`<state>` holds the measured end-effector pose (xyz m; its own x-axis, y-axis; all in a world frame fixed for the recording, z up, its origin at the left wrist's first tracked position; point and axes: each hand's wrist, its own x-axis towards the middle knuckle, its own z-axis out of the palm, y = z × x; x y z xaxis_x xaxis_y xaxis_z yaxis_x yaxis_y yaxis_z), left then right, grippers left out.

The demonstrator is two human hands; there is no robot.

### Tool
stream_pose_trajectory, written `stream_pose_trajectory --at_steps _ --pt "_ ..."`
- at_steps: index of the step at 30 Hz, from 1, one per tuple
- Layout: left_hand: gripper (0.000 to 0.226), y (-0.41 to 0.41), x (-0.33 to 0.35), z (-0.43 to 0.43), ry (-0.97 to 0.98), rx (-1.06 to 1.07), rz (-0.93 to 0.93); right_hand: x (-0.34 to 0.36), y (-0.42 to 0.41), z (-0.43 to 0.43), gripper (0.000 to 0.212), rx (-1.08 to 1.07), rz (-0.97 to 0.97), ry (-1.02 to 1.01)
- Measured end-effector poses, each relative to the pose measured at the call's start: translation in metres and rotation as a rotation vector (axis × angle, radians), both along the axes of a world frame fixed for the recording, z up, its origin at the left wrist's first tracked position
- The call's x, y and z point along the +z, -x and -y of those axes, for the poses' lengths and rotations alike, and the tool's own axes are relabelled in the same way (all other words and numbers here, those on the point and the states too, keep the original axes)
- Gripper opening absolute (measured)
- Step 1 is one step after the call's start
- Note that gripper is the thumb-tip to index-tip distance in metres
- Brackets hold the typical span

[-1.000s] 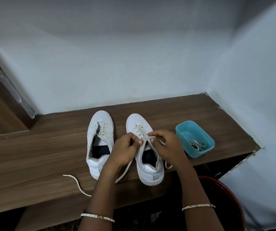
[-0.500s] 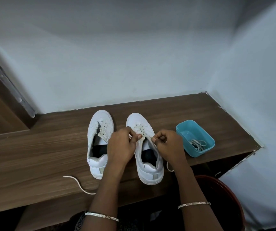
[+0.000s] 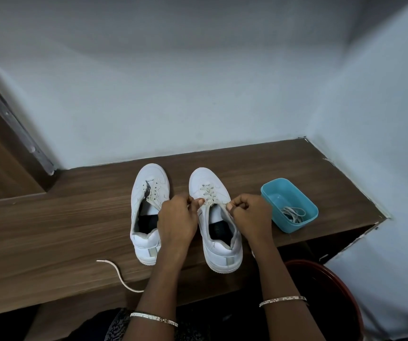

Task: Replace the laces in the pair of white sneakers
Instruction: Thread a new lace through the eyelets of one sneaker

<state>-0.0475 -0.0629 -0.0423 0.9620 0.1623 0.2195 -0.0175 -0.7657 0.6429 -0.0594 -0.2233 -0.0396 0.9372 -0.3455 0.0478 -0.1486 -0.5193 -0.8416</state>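
Observation:
Two white sneakers stand side by side on the wooden shelf [image 3: 50, 230], toes toward the wall. The right sneaker [image 3: 216, 217] carries a cream lace [image 3: 208, 193] threaded through its front eyelets. My left hand [image 3: 177, 217] pinches that lace at the shoe's left side. On the other side, my right hand [image 3: 249, 215] pinches the lace's other end. The left sneaker [image 3: 146, 212] is partly unlaced, its tongue loose. A loose lace end [image 3: 119, 274] trails over the shelf's front edge at the left.
A teal plastic box [image 3: 289, 205] holding another coiled lace [image 3: 292, 214] sits right of the shoes. A dark red bucket [image 3: 333, 299] stands below the shelf at the right. Walls close in behind and to the right; a wooden door frame [image 3: 13, 124] is at the left.
Both hands moved apart across the right sneaker, drawing the lace taut, and the slack lace that hung below my left hand is gone. The sneakers have not moved.

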Motion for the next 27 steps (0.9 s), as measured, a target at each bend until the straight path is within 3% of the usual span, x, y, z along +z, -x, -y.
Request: stream_pose_trajectory --at_steps 4,8,10,14,20,24,27 --pt "0.05 -0.001 0.008 -0.006 0.141 -0.061 -0.123 0.001 0.001 0.014 0.017 0.1 -0.147 -0.178" --pt "0.044 0.004 0.024 -0.004 0.807 -0.185 -0.299 0.014 0.003 0.021 0.022 0.157 -0.109 -0.648" --pt "0.039 0.006 0.032 0.003 0.946 -0.225 -0.293 0.017 0.002 0.016 0.021 0.143 -0.011 -0.747" --pt "0.033 0.005 0.034 0.01 0.888 -0.267 -0.155 0.025 0.003 0.0 0.023 0.135 0.143 -0.805" --pt "0.035 0.011 0.04 0.015 0.977 -0.41 -0.117 0.045 0.007 -0.01 0.029 0.182 0.217 -1.171" --pt "0.047 0.011 0.038 0.022 1.071 -0.456 -0.225 0.049 0.009 -0.012 0.032 0.206 0.183 -1.172" --pt "0.037 0.009 0.032 0.022 1.11 -0.422 -0.288 0.052 0.011 -0.013 0.029 0.217 0.173 -1.214"
